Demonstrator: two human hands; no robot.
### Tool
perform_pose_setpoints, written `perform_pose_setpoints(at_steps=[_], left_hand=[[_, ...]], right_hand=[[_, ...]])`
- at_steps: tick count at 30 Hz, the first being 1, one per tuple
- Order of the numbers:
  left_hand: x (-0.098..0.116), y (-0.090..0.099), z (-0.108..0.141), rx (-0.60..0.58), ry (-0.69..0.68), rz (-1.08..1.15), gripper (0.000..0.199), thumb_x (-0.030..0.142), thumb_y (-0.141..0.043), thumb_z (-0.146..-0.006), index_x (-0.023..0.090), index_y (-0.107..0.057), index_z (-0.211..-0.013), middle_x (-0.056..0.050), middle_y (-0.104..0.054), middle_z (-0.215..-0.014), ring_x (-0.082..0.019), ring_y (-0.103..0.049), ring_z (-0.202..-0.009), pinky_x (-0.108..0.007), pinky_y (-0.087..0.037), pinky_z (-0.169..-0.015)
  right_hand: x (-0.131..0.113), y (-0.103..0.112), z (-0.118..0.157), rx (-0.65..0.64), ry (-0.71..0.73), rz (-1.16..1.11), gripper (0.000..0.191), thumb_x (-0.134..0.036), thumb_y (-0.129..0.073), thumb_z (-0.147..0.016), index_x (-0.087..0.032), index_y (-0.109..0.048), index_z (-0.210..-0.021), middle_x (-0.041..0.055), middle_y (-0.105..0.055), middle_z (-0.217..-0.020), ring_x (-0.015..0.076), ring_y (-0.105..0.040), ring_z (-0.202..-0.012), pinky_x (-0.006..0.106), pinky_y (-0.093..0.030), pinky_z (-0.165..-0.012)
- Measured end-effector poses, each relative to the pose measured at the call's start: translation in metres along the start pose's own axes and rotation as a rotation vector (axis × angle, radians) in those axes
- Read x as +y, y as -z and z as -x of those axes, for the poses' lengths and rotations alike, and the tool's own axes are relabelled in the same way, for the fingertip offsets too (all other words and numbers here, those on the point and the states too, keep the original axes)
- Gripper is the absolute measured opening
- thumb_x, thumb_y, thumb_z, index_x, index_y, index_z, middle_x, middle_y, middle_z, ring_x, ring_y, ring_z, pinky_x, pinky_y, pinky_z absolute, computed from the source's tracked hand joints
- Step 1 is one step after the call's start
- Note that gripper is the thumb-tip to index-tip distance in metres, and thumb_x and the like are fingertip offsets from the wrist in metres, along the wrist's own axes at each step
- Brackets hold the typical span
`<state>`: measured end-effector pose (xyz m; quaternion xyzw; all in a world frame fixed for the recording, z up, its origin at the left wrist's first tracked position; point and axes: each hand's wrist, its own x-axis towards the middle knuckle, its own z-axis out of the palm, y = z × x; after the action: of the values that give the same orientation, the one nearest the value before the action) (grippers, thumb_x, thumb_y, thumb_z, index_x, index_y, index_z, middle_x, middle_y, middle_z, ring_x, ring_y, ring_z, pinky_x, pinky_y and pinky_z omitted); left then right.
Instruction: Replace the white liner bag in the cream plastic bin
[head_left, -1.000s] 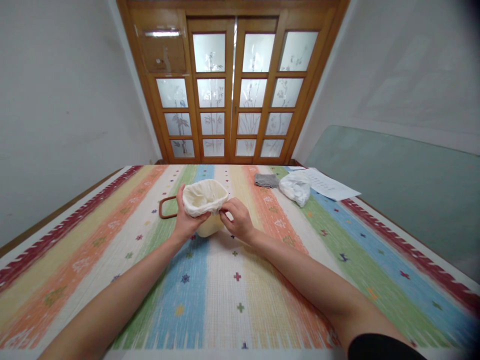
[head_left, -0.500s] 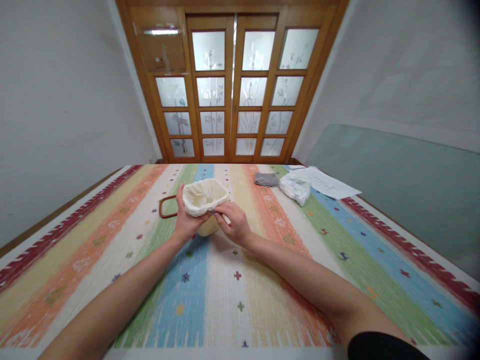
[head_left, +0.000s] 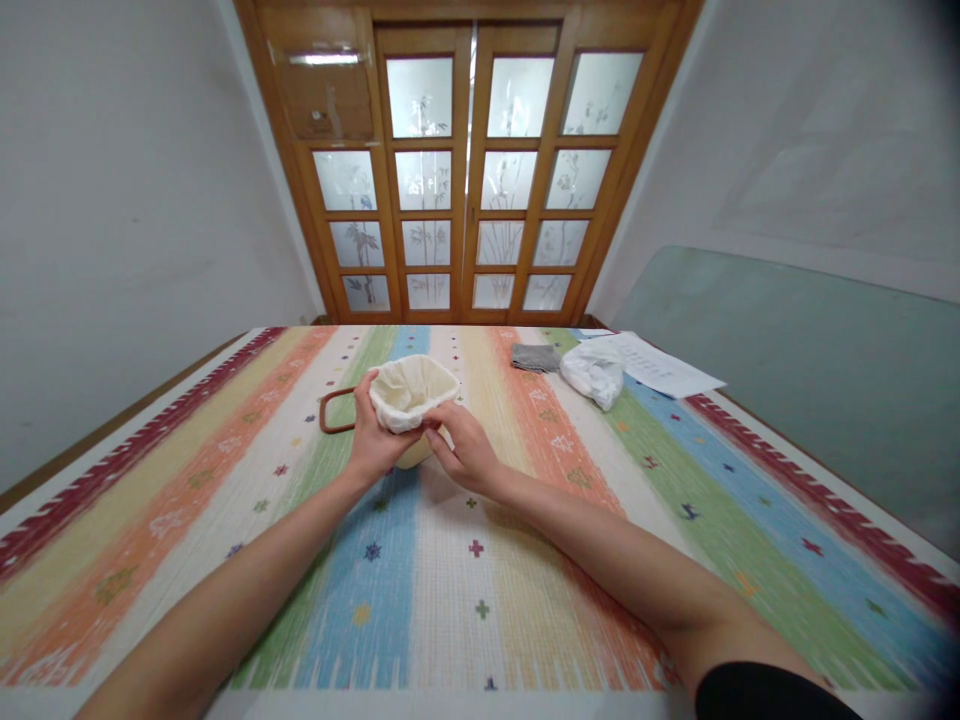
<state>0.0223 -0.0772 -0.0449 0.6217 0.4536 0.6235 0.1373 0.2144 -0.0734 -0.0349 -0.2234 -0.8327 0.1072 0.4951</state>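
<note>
A cream container (head_left: pixel 414 388) with a fabric lining folded over its rim is held above the striped cloth, its opening tilted up. A brown handle loop (head_left: pixel 330 411) sticks out at its left side. My left hand (head_left: pixel 377 430) wraps round the container's left and near side, thumb up at the rim. At the near right edge of the lining, my right hand (head_left: pixel 463 442) has its fingertips pinched on the fabric. The pale lower part of the container shows below my hands.
A folded grey cloth (head_left: pixel 535 357), a crumpled white plastic bag (head_left: pixel 592 374) and a printed paper sheet (head_left: pixel 667 367) lie at the back right of the table. A green panel (head_left: pixel 787 360) stands against the right wall. Wooden doors with glass panes are behind.
The fingers of my right hand have shifted slightly at the rim, and the thumb sits a little lower, away from the fabric edge. My left hand keeps its hold.
</note>
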Motion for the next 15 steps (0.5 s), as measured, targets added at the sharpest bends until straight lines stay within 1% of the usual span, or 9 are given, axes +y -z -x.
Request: perform_pose_setpoints(at_steps=[3, 5, 7, 9, 11, 12, 13, 15], left_hand=[[-0.003, -0.001, 0.001, 0.016, 0.010, 0.023, 0.109, 0.034, -0.096, -0.063, 0.028, -0.034, -0.152, -0.014, -0.048, -0.152, -0.029, -0.055, -0.136, -0.047, -0.043, -0.119], [-0.007, -0.001, 0.000, 0.003, 0.018, 0.043, 0.110, 0.035, -0.096, -0.063, 0.029, -0.032, -0.153, -0.014, -0.047, -0.154, -0.030, -0.055, -0.138, -0.046, -0.044, -0.118], [-0.011, 0.001, 0.000, -0.021, 0.023, 0.065, 0.115, 0.035, -0.097, -0.061, 0.029, -0.031, -0.155, -0.014, -0.046, -0.155, -0.031, -0.052, -0.141, -0.047, -0.041, -0.121], [-0.014, 0.003, 0.000, -0.064, 0.034, 0.106, 0.121, 0.036, -0.098, -0.058, 0.029, -0.030, -0.157, -0.014, -0.048, -0.154, -0.031, -0.049, -0.145, -0.048, -0.037, -0.124], [-0.016, 0.004, 0.000, -0.125, 0.065, 0.175, 0.124, 0.038, -0.098, -0.057, 0.028, -0.028, -0.159, -0.014, -0.053, -0.150, -0.032, -0.049, -0.146, -0.049, -0.036, -0.125], [-0.016, 0.005, 0.000, -0.163, 0.086, 0.214, 0.125, 0.039, -0.098, -0.058, 0.027, -0.028, -0.160, -0.014, -0.055, -0.148, -0.032, -0.050, -0.145, -0.050, -0.036, -0.125], [-0.015, 0.004, 0.000, -0.202, 0.107, 0.251, 0.125, 0.039, -0.098, -0.059, 0.027, -0.027, -0.161, -0.015, -0.057, -0.147, -0.032, -0.052, -0.144, -0.050, -0.037, -0.125], [-0.012, 0.003, 0.001, -0.264, 0.137, 0.313, 0.127, 0.040, -0.098, -0.059, 0.025, -0.027, -0.162, -0.015, -0.060, -0.144, -0.032, -0.053, -0.143, -0.050, -0.037, -0.125]], right_hand=[[0.002, 0.000, 0.000, -0.014, 0.014, -0.016, 0.020, -0.023, -0.053, -0.101, -0.023, -0.061, -0.119, 0.0079, -0.069, -0.104, 0.0237, -0.064, -0.096, 0.040, -0.052, -0.087], [0.003, 0.002, -0.001, 0.019, 0.022, -0.027, 0.019, -0.022, -0.054, -0.100, -0.023, -0.062, -0.118, 0.0066, -0.070, -0.100, 0.0225, -0.064, -0.092, 0.038, -0.052, -0.085], [0.005, 0.008, -0.004, 0.104, 0.032, -0.044, 0.016, -0.022, -0.054, -0.100, -0.023, -0.064, -0.112, 0.0047, -0.068, -0.092, 0.0209, -0.063, -0.084, 0.036, -0.051, -0.080], [0.009, 0.018, -0.010, 0.217, 0.020, -0.063, 0.013, -0.023, -0.053, -0.101, -0.023, -0.065, -0.105, 0.0037, -0.066, -0.087, 0.0199, -0.061, -0.080, 0.035, -0.050, -0.076], [0.016, 0.031, -0.018, 0.299, -0.039, -0.083, 0.013, -0.026, -0.053, -0.101, -0.023, -0.065, -0.100, 0.0040, -0.065, -0.088, 0.0200, -0.060, -0.082, 0.036, -0.050, -0.077], [0.022, 0.037, -0.023, 0.318, -0.086, -0.103, 0.013, -0.029, -0.054, -0.101, -0.023, -0.066, -0.100, 0.0047, -0.066, -0.091, 0.0205, -0.061, -0.086, 0.036, -0.051, -0.080], [0.028, 0.042, -0.026, 0.317, -0.140, -0.136, 0.015, -0.034, -0.055, -0.101, -0.023, -0.066, -0.101, 0.0056, -0.067, -0.096, 0.0214, -0.063, -0.091, 0.038, -0.052, -0.085], [0.041, 0.046, -0.031, 0.271, -0.262, -0.260, 0.025, -0.045, -0.057, -0.101, -0.024, -0.067, -0.111, 0.0079, -0.069, -0.113, 0.0238, -0.064, -0.108, 0.041, -0.052, -0.097]])
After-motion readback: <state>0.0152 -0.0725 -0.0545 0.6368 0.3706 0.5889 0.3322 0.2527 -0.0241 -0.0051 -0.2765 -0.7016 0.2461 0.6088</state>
